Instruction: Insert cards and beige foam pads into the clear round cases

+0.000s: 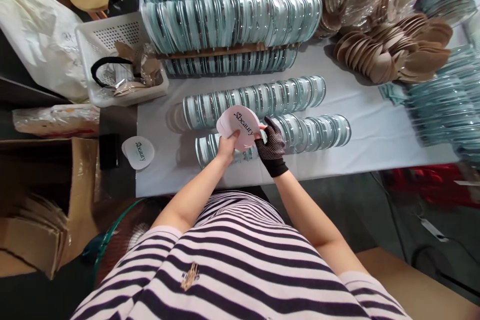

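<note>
Over front row of clear round pieces (318,132), bare left hand (227,147) pinches printed cards (240,119), gloved right hand (273,144) grips their right edge. Similar cards (138,153) lie off left.

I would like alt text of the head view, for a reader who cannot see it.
A bare left hand holds pink cards printed "beauty", while the black-gloved right hand touches their edge. Below them lie rows of clear round pieces on a white-covered table, with brown pads at upper right and a white basket at upper left.
</note>
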The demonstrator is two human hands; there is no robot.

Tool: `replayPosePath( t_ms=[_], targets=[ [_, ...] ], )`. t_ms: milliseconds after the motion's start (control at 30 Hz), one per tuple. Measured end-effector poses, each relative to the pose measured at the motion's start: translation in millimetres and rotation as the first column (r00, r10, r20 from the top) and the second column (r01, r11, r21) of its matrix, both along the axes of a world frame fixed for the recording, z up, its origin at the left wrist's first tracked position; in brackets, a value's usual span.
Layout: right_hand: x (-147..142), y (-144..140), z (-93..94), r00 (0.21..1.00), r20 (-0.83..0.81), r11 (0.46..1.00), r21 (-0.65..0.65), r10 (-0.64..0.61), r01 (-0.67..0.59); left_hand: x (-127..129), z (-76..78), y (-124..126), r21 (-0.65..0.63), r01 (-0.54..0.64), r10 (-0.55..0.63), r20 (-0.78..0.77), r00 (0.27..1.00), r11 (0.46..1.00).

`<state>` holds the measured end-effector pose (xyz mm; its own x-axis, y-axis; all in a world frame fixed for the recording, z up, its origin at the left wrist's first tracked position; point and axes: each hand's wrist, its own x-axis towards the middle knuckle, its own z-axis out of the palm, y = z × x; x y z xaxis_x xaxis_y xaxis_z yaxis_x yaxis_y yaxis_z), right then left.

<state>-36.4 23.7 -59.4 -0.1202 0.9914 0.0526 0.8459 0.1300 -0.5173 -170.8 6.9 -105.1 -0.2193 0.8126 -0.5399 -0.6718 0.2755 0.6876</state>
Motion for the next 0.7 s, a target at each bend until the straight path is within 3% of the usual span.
replayPosePath(
  t_ms=[100, 167, 233, 333, 400, 467, 600, 700],
  targets=[
    [-8, -8, -6.9, 0.990, -0.109, 0.991, -0.112, -0.084, 0.072, -8, 1.2, -3, -0.026, 0.024, -0.023, 0.035, 0.999, 0.999],
    [1, -19, -8.0, 0.970, -0.152, 0.981, -0.084, -0.188, 0.176, -15, 4.9, 0, -0.087, -0.039, 0.045, 0.069, 0.997, 0.995],
    [19, -43, -4.1, 0.970, -0.083, 0.974, -0.013, -0.228, 0.228, -25, 9.2, 6, -0.134, -0.134, 0.146, 0.084, 0.986, 0.982],
    [43, -99, 7.5, 0.983, 0.180, 0.988, -0.140, -0.033, 0.059, -39, 12.9, 15, -0.170, -0.223, 0.244, 0.112, 0.963, 0.960],
    [46, -131, 14.1, 0.952, 0.268, 0.948, -0.313, 0.146, -0.057, -43, 12.6, 18, -0.194, -0.231, 0.259, 0.139, 0.956, 0.954],
    [37, -145, 16.0, 0.918, 0.316, 0.892, -0.446, 0.240, -0.080, -44, 11.0, 19, -0.205, -0.227, 0.262, 0.159, 0.952, 0.952],
    [-1, -116, 4.3, 0.876, 0.392, 0.829, -0.559, 0.280, -0.015, -42, 8.8, 18, -0.198, -0.208, 0.244, 0.180, 0.953, 0.958],
    [-20, -80, -6.6, 0.876, 0.418, 0.852, -0.523, 0.241, 0.016, -42, 10.0, 18, -0.186, -0.193, 0.227, 0.186, 0.956, 0.963]
  ],
)
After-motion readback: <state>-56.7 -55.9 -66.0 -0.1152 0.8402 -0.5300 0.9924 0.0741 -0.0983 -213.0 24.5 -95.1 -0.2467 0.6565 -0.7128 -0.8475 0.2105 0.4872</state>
